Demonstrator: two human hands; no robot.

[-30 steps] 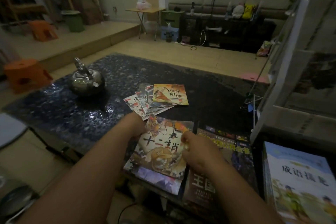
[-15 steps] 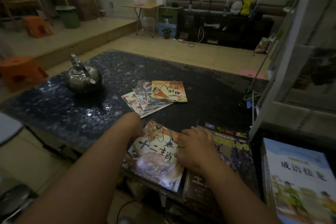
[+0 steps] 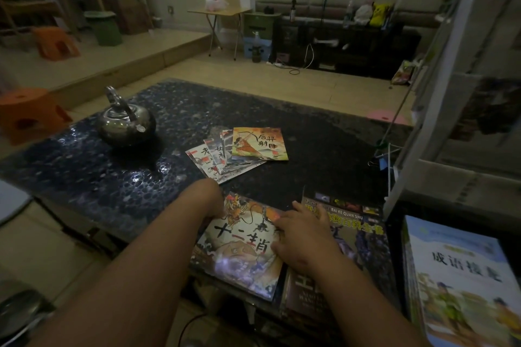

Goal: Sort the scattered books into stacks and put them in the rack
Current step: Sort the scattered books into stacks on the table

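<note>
Our right hand [image 3: 304, 239] lies flat, fingers spread and nearly straight, its grip slack and closed around nothing. The fingertips press on the right edge of the thin picture book with a dragon and bold black characters on its cover [image 3: 239, 251]. The palm overlaps the dark glossy encyclopedia [image 3: 358, 234] lying just beside it.

Our left hand [image 3: 214, 203] meets the dragon book's upper left corner, but the wrist hides the fingers, so we cannot tell whether its grip has closed on the cover.

The dragon book lies flat at the near edge of the dark, pebble-patterned surface [image 3: 84, 177]. Farther in, a fan of thin picture books [image 3: 214, 160] lies spread, topped by an orange-and-yellow one showing an archer [image 3: 259, 144]. Left of them stands a shiny metal kettle [image 3: 127, 121].

At our right, a stack of pale blue books [image 3: 456, 276] lies near the foot of the white rack [image 3: 451, 177], which rises beside the surface.
</note>
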